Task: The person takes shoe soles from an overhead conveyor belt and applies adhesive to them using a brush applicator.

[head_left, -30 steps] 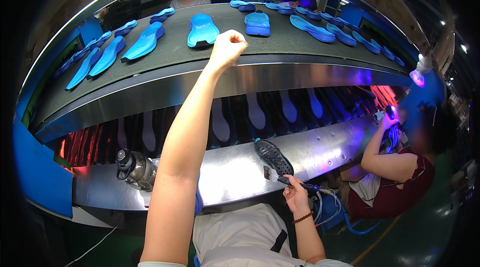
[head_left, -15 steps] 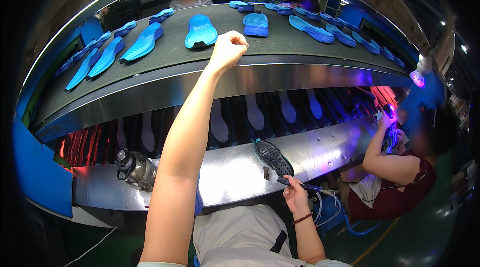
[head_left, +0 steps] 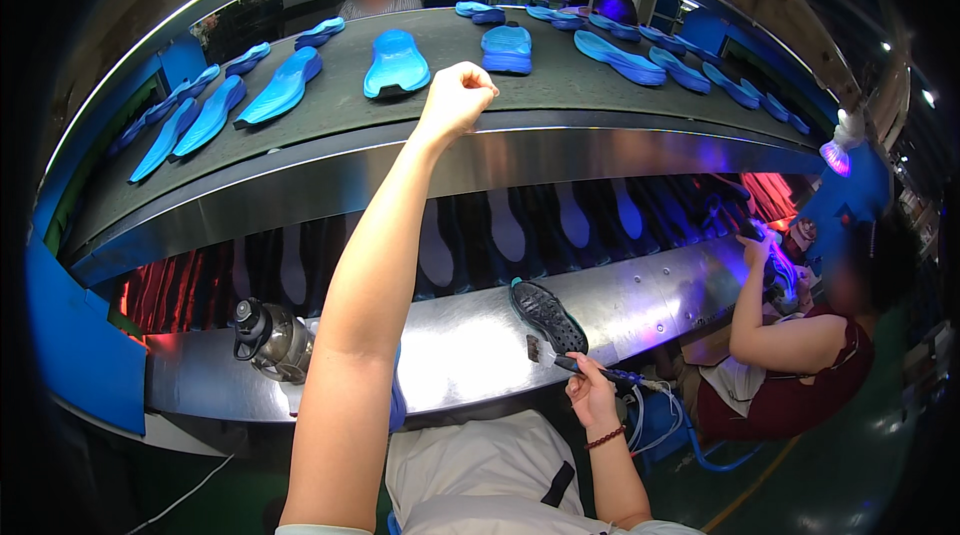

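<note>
Your left hand point(head_left: 455, 100) is raised to the near edge of the upper conveyor belt point(head_left: 300, 150), fingers curled into a closed fist; you cannot tell whether anything small sits inside it. Over the last second it has barely shifted: same reach, same fist, just right of the blue sole point(head_left: 396, 65) lying nearest on the belt. That sole has crept slightly leftward relative to the fist, so the belt appears to be moving.

Your right hand point(head_left: 592, 397) stays low at the steel shelf point(head_left: 470, 345), gripping a dark brush-like tool point(head_left: 575, 365) beside the black outsole point(head_left: 546, 315); no change there. Judgement: the blue sole is not grasped, and the black outsole rests unmoved on the shelf.
</note>
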The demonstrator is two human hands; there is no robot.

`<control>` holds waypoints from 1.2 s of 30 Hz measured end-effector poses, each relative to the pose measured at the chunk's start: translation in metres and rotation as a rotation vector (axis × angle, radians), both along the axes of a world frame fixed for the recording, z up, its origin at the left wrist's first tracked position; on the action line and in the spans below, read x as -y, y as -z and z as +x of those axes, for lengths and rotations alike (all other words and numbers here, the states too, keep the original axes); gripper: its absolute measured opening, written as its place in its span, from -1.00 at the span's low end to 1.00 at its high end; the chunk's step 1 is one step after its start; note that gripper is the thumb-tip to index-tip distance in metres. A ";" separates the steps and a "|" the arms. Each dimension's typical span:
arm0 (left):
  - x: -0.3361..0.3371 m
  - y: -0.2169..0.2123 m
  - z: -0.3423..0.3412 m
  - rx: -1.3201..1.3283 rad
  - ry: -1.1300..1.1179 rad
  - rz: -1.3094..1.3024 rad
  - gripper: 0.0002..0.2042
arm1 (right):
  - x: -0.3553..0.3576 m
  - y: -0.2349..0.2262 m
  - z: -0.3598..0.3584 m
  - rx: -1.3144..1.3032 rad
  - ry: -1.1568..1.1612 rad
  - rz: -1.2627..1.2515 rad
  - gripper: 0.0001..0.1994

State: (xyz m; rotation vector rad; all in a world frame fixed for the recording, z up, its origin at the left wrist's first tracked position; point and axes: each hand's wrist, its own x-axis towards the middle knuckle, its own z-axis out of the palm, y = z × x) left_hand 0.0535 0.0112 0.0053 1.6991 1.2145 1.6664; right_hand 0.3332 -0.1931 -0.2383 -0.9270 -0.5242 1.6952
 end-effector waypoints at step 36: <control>0.306 -0.070 0.020 0.238 1.065 0.418 -0.76 | -0.001 -0.005 0.019 0.029 0.002 0.034 -0.79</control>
